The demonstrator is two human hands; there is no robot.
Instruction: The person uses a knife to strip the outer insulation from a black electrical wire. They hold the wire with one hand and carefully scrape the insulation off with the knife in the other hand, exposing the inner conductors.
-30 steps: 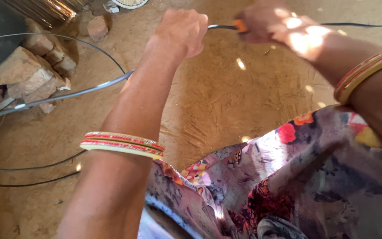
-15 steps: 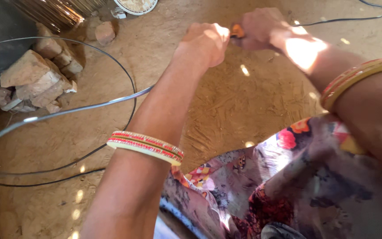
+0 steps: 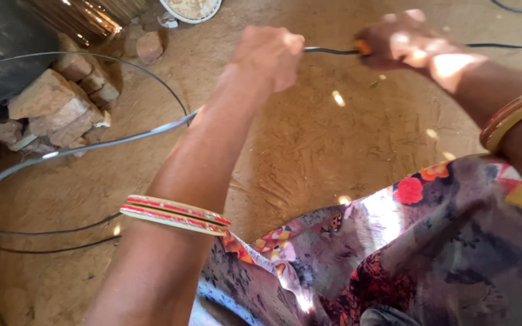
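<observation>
Head view: left hand (image 3: 268, 55) was closed in a fist around a grey wire (image 3: 331, 51), fingers curled tight on it. Right hand (image 3: 407, 41) gripped the same wire further along, fingers wrapped near a small orange piece (image 3: 363, 46); blur hid whether they pinched the piece or the wire itself. Short stretch of wire ran taut between the two fists, above the mud floor (image 3: 309, 145). From the left fist the wire trailed back and looped wide over the floor, passing beside a pile of stones (image 3: 55, 111). Striped bangles (image 3: 173, 214) sat on the left forearm. Flowered cloth (image 3: 406, 253) covered the lap.
</observation>
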